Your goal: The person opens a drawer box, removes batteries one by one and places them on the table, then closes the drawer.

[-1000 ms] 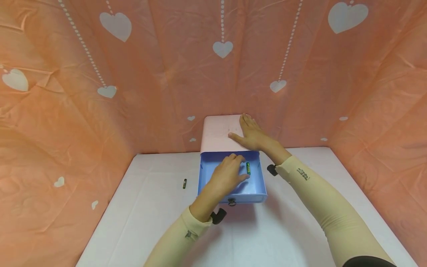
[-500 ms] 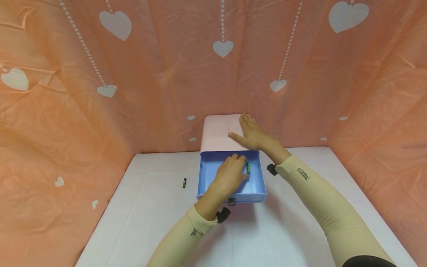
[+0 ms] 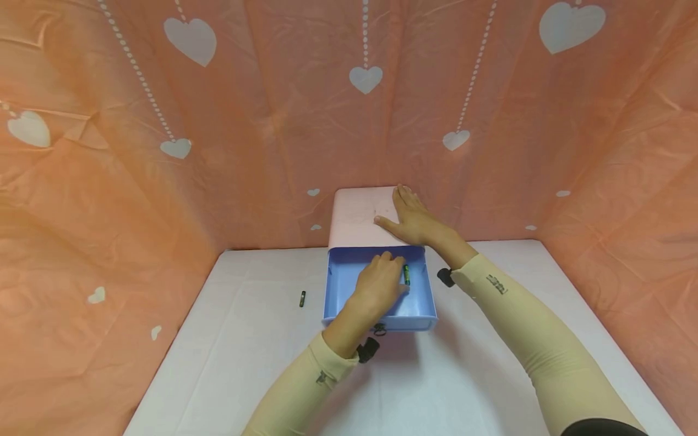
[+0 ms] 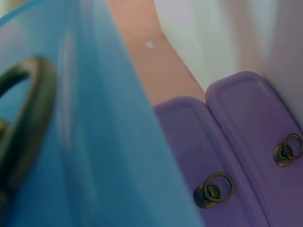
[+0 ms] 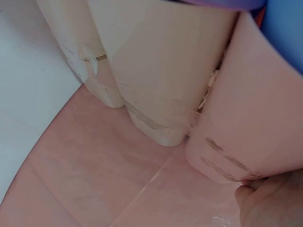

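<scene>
In the head view, my left hand (image 3: 378,281) reaches into the pulled-out blue drawer (image 3: 340,272). A small green battery (image 3: 406,275) lies in that drawer, between thumb and forefinger at their tips; I cannot tell whether they pinch it. My right hand (image 3: 414,223) rests flat on the pink top of the drawer unit (image 3: 357,212), fingers spread toward the back. In the right wrist view, part of this hand (image 5: 272,201) shows at the pink casing (image 5: 255,109). The left wrist view shows the blue drawer's front (image 4: 113,142) with a ring pull (image 4: 35,109); the left hand is hidden there.
A second, dark battery (image 3: 302,298) lies on the white table (image 3: 256,339), left of the drawer. Below the blue drawer are purple drawers (image 4: 184,142) with ring pulls. An orange cloth (image 3: 272,151) with hearts hangs right behind the unit.
My left hand has moved slightly right and farther into the drawer, and the gap between thumb and forefinger has narrowed beside the green battery. The right hand has stayed on the unit's top.
</scene>
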### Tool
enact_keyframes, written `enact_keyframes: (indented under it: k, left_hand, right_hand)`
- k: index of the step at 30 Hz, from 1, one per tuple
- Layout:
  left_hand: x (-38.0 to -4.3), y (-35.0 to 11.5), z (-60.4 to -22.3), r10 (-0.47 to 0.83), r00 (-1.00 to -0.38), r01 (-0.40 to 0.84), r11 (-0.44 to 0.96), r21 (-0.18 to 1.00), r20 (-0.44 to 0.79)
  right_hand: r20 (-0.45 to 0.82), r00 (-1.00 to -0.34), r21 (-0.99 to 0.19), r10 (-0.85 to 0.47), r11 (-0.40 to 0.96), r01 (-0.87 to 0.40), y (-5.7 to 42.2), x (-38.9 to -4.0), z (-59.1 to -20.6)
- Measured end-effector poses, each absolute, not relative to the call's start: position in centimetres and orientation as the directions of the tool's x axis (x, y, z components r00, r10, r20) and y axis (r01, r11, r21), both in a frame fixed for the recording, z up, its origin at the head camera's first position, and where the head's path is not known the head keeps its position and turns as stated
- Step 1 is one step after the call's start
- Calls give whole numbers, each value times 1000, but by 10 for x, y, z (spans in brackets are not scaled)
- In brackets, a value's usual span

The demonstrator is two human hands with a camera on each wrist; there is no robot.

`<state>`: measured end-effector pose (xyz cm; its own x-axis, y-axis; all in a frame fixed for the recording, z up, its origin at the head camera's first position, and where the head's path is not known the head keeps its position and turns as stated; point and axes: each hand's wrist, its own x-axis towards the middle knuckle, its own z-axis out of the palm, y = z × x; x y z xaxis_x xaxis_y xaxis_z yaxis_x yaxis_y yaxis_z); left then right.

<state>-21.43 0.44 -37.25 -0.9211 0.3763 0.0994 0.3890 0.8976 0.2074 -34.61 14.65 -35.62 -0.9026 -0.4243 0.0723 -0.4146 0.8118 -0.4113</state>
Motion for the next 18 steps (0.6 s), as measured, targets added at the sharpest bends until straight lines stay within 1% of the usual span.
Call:
enact_keyframes:
  k: [6,11,18]
  left_hand:
    - [-214,5,-372,378,-922,388,899,205,84]
    - [-213,5,-374,387,-917,399,899,181,97]
    - [-213,4,-374,392,-913,406,897,175,107]
  right_hand:
    - [68,-903,-416,-425,810,-413,146,-344,-356]
    - [73,-899,-421,-432,804,-421,146,-342,-355]
    - [71,-900,-420,-430,806,-418,146,-344,-356]
